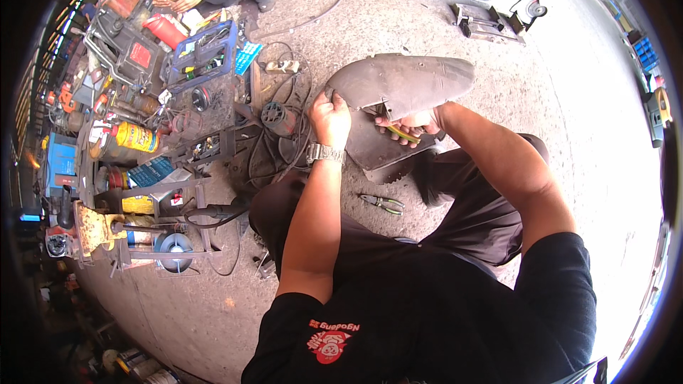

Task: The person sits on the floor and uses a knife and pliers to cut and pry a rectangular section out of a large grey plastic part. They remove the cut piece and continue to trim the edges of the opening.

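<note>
1. Stretching out past the R forearm, concrete floor [562, 114] gives the most room; L side is tight w/ a corded power tool [279, 119], cables & an open blue case [203, 53].
2. Far edge: metal stands [487, 23] up top R, well apart from the work; co-worker's hands [178, 1] up top L.
3. Grey curved panel [409, 80] is up front, btwn & above the knees, held off the floor.
4. L hand [330, 118] is closed on panel's L edge, thumb on top, fingers mostly hidden.
5. R hand [414, 126] is just under panel's lower R edge, fingers curled round a yellow-green handle [404, 134]; can't tell tool type or if hand touches panel.
6. Pliers [382, 203] lie on floor btwn the legs, nr panel.
7. Panel looks dull, scuffed, rounded at R end, notched on lower edge; darker section below, can't tell if same pc.
</note>
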Demonstrator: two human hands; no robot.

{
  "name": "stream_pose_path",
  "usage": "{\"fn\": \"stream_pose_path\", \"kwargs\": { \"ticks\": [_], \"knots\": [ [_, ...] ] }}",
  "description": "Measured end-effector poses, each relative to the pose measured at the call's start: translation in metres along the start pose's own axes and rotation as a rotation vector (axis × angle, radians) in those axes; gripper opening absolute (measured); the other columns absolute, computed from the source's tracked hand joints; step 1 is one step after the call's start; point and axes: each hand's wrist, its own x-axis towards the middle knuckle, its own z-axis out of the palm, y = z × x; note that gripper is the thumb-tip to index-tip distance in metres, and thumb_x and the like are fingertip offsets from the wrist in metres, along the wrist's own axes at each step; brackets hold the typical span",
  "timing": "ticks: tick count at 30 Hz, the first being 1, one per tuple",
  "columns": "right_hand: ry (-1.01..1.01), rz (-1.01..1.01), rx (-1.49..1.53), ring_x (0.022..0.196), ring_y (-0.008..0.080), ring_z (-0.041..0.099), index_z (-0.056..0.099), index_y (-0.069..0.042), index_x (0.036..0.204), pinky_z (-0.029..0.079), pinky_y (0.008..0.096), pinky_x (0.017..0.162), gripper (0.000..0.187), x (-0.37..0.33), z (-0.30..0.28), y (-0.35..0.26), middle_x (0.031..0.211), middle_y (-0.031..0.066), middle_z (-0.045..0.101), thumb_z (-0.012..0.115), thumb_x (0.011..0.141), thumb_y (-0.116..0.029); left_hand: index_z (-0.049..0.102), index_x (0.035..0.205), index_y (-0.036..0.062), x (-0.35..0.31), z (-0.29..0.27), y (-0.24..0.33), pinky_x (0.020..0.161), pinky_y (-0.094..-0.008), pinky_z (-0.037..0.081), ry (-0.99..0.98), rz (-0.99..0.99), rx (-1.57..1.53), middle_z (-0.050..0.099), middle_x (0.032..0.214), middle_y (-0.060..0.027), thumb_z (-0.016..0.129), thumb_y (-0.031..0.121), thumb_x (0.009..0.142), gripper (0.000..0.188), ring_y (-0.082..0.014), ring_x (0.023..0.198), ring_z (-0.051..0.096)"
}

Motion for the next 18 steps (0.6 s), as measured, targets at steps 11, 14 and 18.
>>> {"fn": "stream_pose_path", "kwargs": {
  "ticks": [11,14,18],
  "knots": [
    [0.727,-0.232,-1.312,0.102,0.0363,0.072,0.059,0.002,0.124,0.057,0.0460,0.091,0.034,-0.010,0.047,-0.003,0.105,0.0231,0.071,0.052,0.094,-0.013,0.071,0.107,-0.0042,0.006,0.002,-0.027,0.081,-0.0467,0.055,0.060,-0.156,0.181,0.072,0.096,-0.0277,0.061,0.031,0.100,0.038,-0.0442,0.092,0.070],
    [0.941,-0.351,-1.455,0.105,0.0339,0.071,0.057,0.002,0.125,0.056,0.0458,0.093,0.035,-0.010,0.042,0.004,0.104,0.0189,0.070,0.052,0.093,-0.012,0.071,0.107,-0.0049,0.005,0.005,-0.018,0.081,-0.0461,0.055,0.078,-0.158,0.123,0.073,0.096,-0.0274,0.060,0.031,0.101,0.038,-0.0431,0.092,0.071],
    [0.934,-0.281,-1.509,0.110,0.0337,0.070,0.056,0.003,0.124,0.054,0.0459,0.095,0.033,-0.012,0.045,-0.002,0.112,0.0210,0.069,0.051,0.095,-0.012,0.071,0.107,-0.0047,0.005,0.000,-0.001,0.080,-0.0457,0.055,0.058,-0.182,0.181,0.073,0.096,-0.0273,0.060,0.030,0.101,0.037,-0.0423,0.092,0.071]
  ]
}}
